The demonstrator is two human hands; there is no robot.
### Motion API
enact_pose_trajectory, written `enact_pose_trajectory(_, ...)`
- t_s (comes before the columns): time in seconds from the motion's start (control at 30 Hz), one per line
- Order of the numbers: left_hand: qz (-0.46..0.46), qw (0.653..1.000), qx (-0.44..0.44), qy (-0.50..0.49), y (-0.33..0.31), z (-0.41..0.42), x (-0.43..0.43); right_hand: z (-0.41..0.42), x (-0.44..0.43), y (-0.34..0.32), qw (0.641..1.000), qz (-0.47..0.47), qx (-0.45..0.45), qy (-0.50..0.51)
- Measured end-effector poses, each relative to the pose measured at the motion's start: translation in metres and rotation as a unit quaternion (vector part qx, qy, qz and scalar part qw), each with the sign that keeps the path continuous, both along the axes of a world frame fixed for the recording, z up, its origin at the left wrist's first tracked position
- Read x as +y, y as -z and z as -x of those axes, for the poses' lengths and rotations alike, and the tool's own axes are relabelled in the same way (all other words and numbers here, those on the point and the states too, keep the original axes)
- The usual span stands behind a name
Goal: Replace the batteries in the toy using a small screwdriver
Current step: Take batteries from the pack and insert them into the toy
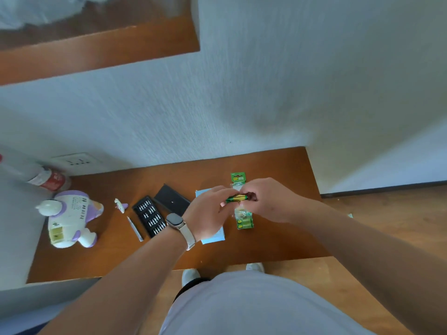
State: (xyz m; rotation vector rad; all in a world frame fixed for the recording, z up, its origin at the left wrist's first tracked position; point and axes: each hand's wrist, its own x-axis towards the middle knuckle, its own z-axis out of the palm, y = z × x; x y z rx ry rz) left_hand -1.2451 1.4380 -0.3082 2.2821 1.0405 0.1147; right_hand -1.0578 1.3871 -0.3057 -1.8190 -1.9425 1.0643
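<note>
Both hands pinch one small green and gold battery [236,198] above the brown wooden table [266,240], left hand [208,211] and right hand [268,201] at its ends. Pull gently from the green battery pack [244,222]. The white and purple toy [70,218] lies far left, its battery slot open.

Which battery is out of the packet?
The green and gold battery held between the left hand and right hand. The others still sit wrapped in the green battery packet on the table below.
</note>
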Motion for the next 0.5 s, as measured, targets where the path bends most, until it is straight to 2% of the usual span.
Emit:
enact_pose_trajectory(0.23,-0.005,0.999,0.012,-0.031,-0.014,0.058,0.024,0.059,0.03,-0.013,0.999,-0.011,0.033,0.037)
enact_pose_trajectory(0.5,0.032,0.992,-0.056,-0.108,-0.031,0.154,0.052,0.161,0.068,-0.032,0.99,-0.002,0.113,0.09)
